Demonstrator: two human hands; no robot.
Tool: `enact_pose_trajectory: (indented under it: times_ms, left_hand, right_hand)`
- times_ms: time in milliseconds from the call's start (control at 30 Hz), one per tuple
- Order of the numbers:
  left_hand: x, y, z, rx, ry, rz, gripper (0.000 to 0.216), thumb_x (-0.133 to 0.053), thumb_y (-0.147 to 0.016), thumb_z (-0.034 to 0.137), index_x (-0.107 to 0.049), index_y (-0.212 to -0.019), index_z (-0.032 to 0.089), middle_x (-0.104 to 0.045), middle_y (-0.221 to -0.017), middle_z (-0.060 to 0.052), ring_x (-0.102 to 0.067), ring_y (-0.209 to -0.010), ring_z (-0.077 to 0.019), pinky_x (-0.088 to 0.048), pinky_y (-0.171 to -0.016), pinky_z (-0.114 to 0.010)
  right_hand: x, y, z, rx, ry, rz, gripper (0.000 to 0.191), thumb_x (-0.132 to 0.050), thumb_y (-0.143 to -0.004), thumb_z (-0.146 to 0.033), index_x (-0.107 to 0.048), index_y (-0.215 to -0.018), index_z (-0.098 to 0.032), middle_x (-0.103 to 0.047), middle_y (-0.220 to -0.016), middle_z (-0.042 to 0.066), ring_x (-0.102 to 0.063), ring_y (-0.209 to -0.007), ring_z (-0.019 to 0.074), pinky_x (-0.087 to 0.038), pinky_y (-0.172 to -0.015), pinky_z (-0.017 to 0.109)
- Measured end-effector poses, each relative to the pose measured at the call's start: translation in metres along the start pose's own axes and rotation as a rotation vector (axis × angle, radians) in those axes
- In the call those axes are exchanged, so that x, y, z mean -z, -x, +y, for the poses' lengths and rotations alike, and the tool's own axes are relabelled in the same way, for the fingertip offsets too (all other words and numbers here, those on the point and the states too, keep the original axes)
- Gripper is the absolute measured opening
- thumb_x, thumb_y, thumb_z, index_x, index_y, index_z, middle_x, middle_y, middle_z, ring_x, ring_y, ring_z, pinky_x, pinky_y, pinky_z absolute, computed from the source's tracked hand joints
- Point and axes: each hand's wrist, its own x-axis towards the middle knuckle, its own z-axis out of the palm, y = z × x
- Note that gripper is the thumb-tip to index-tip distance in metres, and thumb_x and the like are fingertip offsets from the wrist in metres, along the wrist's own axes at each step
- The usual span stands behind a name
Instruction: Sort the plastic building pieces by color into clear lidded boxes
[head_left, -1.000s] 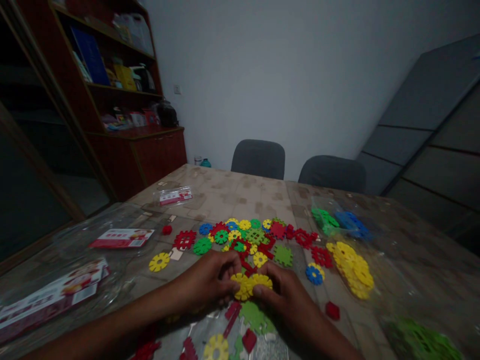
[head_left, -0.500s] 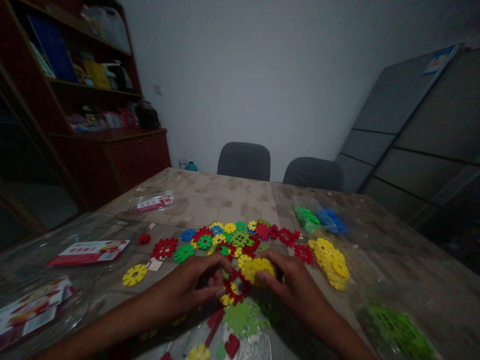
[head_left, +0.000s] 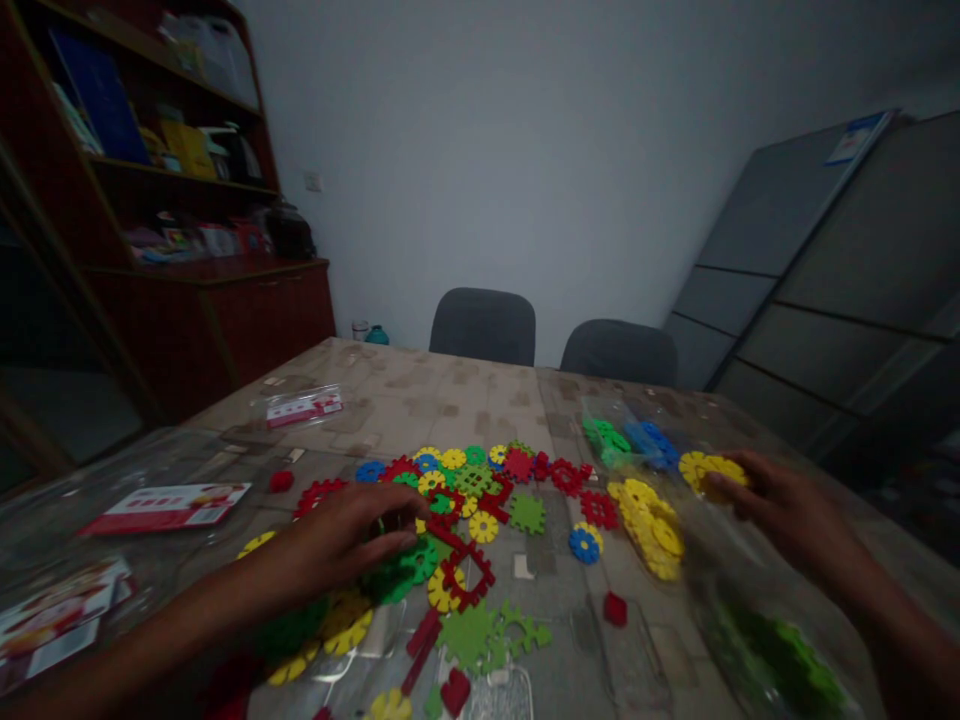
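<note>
My right hand (head_left: 761, 490) grips several yellow notched discs (head_left: 711, 468), flower-shaped plastic building pieces, at the right of the table. It is beside the bag of blue pieces (head_left: 651, 442) and beyond the bag of green strips (head_left: 795, 655). My left hand (head_left: 367, 530) hovers at the left of the loose pile, fingers curled with a gap to the thumb; nothing shows between them. Under and around it lie green discs (head_left: 412, 565), a red square frame (head_left: 469, 578) and yellow discs (head_left: 345, 620).
A bag of yellow discs (head_left: 646, 530) and one of green discs (head_left: 606, 440) lie right of the pile. Clear packaging with printed cards (head_left: 169, 508) covers the left side. A red heart (head_left: 455, 692) is near the front. Two grey chairs (head_left: 484, 325) stand behind the table.
My right hand has moved from the middle of the pile far to the right, carrying the yellow discs. My left hand has shifted slightly left. A blue-and-yellow disc pair is now uncovered.
</note>
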Motion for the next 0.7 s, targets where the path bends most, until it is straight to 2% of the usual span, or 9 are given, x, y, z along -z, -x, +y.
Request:
enact_pose_trajectory:
  times_ms: [100, 167, 233, 333, 400, 500, 567, 600, 700]
  left_hand:
    - [0.006, 0.002, 0.000, 0.019, -0.037, -0.025, 0.024, -0.052, -0.097, 0.035, -0.066, -0.111, 0.023, -0.072, -0.109, -0.006, -0.067, -0.097, -0.0246, -0.049, -0.083, -0.033]
    - [0.011, 0.004, -0.005, 0.038, -0.081, -0.054, 0.025, -0.053, -0.096, 0.033, -0.066, -0.116, 0.025, -0.072, -0.115, -0.006, -0.067, -0.103, -0.0258, -0.049, -0.087, -0.035]
    - [0.017, 0.006, -0.014, 0.085, -0.141, -0.093, 0.028, -0.055, -0.094, 0.031, -0.066, -0.119, 0.026, -0.071, -0.120, -0.007, -0.066, -0.107, -0.0276, -0.049, -0.091, -0.037]
    - [0.026, 0.007, -0.028, 0.169, -0.225, -0.125, 0.029, -0.061, -0.087, 0.026, -0.068, -0.116, 0.023, -0.072, -0.118, -0.008, -0.067, -0.107, -0.0300, -0.050, -0.092, -0.038]
    - [0.030, 0.007, -0.032, 0.209, -0.263, -0.141, 0.029, -0.064, -0.082, 0.021, -0.069, -0.111, 0.022, -0.072, -0.115, -0.007, -0.067, -0.106, -0.0301, -0.050, -0.091, -0.037]
    - [0.030, 0.007, -0.027, 0.256, -0.295, -0.193, 0.033, -0.067, -0.079, 0.017, -0.067, -0.111, 0.021, -0.070, -0.118, -0.007, -0.065, -0.109, -0.0292, -0.049, -0.095, -0.038]
    - [0.027, 0.008, -0.021, 0.253, -0.285, -0.222, 0.038, -0.069, -0.079, 0.017, -0.065, -0.116, 0.023, -0.068, -0.121, -0.007, -0.063, -0.113, -0.0284, -0.048, -0.098, -0.039]
    - [0.025, 0.007, -0.018, 0.238, -0.272, -0.233, 0.039, -0.070, -0.081, 0.018, -0.065, -0.119, 0.024, -0.067, -0.122, -0.006, -0.062, -0.114, -0.0279, -0.048, -0.099, -0.039]
    - [0.019, 0.006, -0.014, 0.182, -0.247, -0.231, 0.040, -0.069, -0.084, 0.018, -0.063, -0.122, 0.027, -0.067, -0.122, -0.005, -0.062, -0.113, -0.0270, -0.049, -0.098, -0.039]
  right_hand:
    - [-0.021, 0.001, 0.006, 0.056, 0.070, -0.186, 0.034, -0.050, -0.078, -0.049, -0.068, -0.089, -0.022, -0.075, -0.074, 0.009, -0.065, -0.055, 0.0241, -0.051, -0.058, 0.037]
    - [-0.031, -0.001, 0.010, 0.066, 0.111, -0.235, 0.028, -0.051, -0.077, -0.042, -0.068, -0.087, -0.022, -0.077, -0.080, 0.010, -0.069, -0.062, 0.0253, -0.053, -0.062, 0.037]
    - [-0.034, -0.004, 0.013, 0.052, 0.147, -0.232, 0.027, -0.051, -0.076, -0.037, -0.069, -0.088, -0.021, -0.078, -0.086, 0.014, -0.072, -0.072, 0.0296, -0.054, -0.069, 0.040]
    - [-0.029, -0.002, 0.006, 0.046, 0.184, -0.152, 0.032, -0.049, -0.080, -0.035, -0.071, -0.097, -0.018, -0.079, -0.096, 0.020, -0.073, -0.086, 0.0368, -0.053, -0.076, 0.048]
    - [-0.028, 0.005, -0.011, 0.113, 0.139, -0.150, 0.035, -0.050, -0.083, -0.038, -0.071, -0.105, -0.020, -0.079, -0.102, 0.019, -0.073, -0.089, 0.0364, -0.054, -0.077, 0.047]
    - [-0.043, 0.025, -0.054, 0.294, -0.008, -0.325, 0.036, -0.051, -0.088, -0.037, -0.070, -0.115, -0.022, -0.078, -0.107, 0.014, -0.074, -0.089, 0.0310, -0.057, -0.076, 0.042]
    - [-0.065, 0.044, -0.083, 0.376, -0.024, -0.481, 0.035, -0.051, -0.091, -0.030, -0.069, -0.119, -0.021, -0.077, -0.111, 0.014, -0.073, -0.092, 0.0288, -0.057, -0.078, 0.041]
    - [-0.078, 0.053, -0.097, 0.412, -0.023, -0.547, 0.035, -0.053, -0.090, -0.025, -0.069, -0.121, -0.021, -0.076, -0.113, 0.014, -0.072, -0.096, 0.0282, -0.056, -0.084, 0.041]
    - [-0.116, 0.076, -0.132, 0.535, -0.102, -0.622, 0.036, -0.056, -0.091, -0.017, -0.067, -0.125, -0.023, -0.071, -0.125, 0.011, -0.066, -0.112, 0.0251, -0.050, -0.100, 0.040]
